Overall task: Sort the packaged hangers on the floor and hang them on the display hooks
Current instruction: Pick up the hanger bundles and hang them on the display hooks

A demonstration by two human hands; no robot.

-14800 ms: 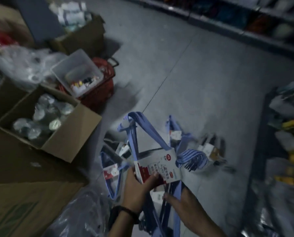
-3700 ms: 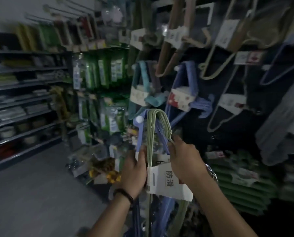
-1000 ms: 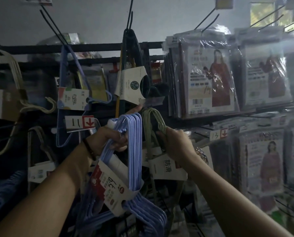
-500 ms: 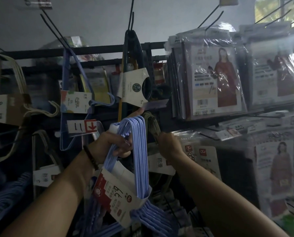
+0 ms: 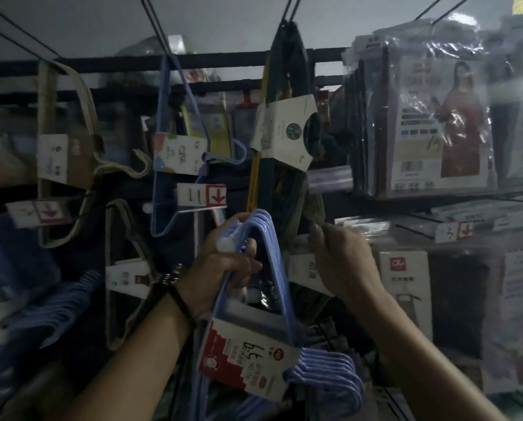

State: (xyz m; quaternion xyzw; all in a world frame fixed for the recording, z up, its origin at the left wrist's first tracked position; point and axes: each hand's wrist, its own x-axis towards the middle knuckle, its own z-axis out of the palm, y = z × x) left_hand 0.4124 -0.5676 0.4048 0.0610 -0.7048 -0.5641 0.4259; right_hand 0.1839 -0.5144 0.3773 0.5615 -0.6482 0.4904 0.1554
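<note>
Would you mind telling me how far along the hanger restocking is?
Done: packs like the beige wire hanger bundle already hang on hooks. In hand: the right hand holds an olive-green hanger pack at the rack; the left hand grips a blue plastic hanger pack. Left: hanging both.

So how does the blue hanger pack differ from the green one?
Blue pack is in the left hand, green pack in the right hand. Blue pack's label is red and white; green pack's label is white. Blue pack shows almost whole; green pack is mostly hidden. Both are banded bundles held up at the rack.
</note>
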